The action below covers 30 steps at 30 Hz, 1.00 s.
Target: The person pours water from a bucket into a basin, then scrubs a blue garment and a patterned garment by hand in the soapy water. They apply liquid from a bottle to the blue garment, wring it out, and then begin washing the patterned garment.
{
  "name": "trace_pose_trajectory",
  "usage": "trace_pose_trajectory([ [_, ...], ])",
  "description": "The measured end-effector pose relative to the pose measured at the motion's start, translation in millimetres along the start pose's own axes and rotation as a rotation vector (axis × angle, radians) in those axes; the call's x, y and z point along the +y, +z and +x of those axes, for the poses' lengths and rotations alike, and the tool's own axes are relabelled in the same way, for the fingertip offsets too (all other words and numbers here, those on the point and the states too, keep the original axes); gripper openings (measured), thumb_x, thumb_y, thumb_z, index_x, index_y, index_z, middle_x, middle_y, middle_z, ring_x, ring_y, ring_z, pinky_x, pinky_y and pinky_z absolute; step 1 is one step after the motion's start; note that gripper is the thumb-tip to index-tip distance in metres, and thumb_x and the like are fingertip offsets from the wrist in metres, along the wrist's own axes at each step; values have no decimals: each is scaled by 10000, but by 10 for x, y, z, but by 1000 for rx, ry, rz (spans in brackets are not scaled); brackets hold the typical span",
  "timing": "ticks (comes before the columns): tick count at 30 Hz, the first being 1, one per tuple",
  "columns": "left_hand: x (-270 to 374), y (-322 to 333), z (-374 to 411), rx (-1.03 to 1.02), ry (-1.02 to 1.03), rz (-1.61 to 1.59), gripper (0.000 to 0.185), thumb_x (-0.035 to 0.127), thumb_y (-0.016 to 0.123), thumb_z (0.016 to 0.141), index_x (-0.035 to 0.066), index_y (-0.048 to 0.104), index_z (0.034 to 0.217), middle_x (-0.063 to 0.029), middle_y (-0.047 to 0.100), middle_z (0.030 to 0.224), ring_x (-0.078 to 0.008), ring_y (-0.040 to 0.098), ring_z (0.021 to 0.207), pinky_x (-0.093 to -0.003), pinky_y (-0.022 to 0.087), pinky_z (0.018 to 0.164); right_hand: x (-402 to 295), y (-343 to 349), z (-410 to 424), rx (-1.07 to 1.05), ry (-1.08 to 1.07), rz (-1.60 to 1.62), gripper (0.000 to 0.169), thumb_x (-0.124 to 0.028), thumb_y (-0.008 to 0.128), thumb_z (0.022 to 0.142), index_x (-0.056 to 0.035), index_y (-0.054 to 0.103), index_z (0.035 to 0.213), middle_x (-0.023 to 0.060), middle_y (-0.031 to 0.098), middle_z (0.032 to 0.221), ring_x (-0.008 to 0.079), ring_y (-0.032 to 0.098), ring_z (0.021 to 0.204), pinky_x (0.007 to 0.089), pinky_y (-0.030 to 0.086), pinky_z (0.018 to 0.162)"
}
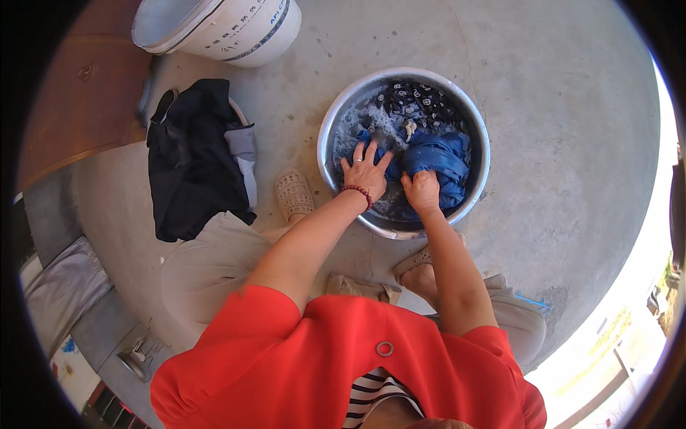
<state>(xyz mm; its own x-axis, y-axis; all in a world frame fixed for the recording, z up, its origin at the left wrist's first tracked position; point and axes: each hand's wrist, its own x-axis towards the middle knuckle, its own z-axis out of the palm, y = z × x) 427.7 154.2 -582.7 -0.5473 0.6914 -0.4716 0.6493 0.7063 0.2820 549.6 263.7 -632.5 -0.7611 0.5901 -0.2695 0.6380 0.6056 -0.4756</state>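
A round metal basin (485,161) on the floor holds soapy water and wet clothes. My left hand (366,174), with a ring and a beaded bracelet, rests fingers spread at the basin's left side, over dark blue cloth and suds. Curled into a fist, my right hand (423,190) grips the lower edge of a bunched blue garment (437,155); its fingertips are hidden in the folds. Black patterned fabric (420,102) lies in the water at the far side. White foam (375,118) floats beside it, and a small pale knotted piece (410,130) sits near the middle.
Black clothing (187,161) with grey parts is draped over a partly hidden support on the left. A white plastic bucket (252,37) bearing writing stands beyond it. Brown wooden furniture (80,96) is at far left. My perforated clogs (293,193) flank the basin's near side on the concrete floor (563,134).
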Motion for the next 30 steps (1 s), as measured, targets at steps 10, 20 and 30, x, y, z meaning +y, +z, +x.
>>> trace_pose_trajectory([
  [10, -88, 588, 271, 35, 29, 7, 337, 209, 423, 941, 65, 633, 1161, -134, 647, 1144, -328, 580, 1134, -443, 454, 952, 53, 117, 134, -480, 31, -127, 320, -196, 568, 819, 10, 659, 1047, 237, 636, 1124, 390, 610, 1033, 450, 447, 960],
  [20, 382, -182, -206, 500, 275, -1082, 312, -34, 507, 701, 25, 587, 997, -108, 523, 1052, -257, 513, 1033, -324, 389, 975, -493, -679, 141, 26, 819, 1956, 249, -193, 695, 823, -61, 586, 1004, 95, 630, 896, 224, 632, 779, 391, 527, 698],
  [30, 202, 69, 613, 342, -411, -908, 375, 200, 671, 822, -41, 590, 1098, -208, 612, 1130, -275, 578, 1048, -355, 439, 927, -1034, -575, -374, 178, 697, 1982, 262, -13, 534, 856, -35, 525, 1117, 91, 597, 1048, 223, 589, 956, 408, 500, 817],
])
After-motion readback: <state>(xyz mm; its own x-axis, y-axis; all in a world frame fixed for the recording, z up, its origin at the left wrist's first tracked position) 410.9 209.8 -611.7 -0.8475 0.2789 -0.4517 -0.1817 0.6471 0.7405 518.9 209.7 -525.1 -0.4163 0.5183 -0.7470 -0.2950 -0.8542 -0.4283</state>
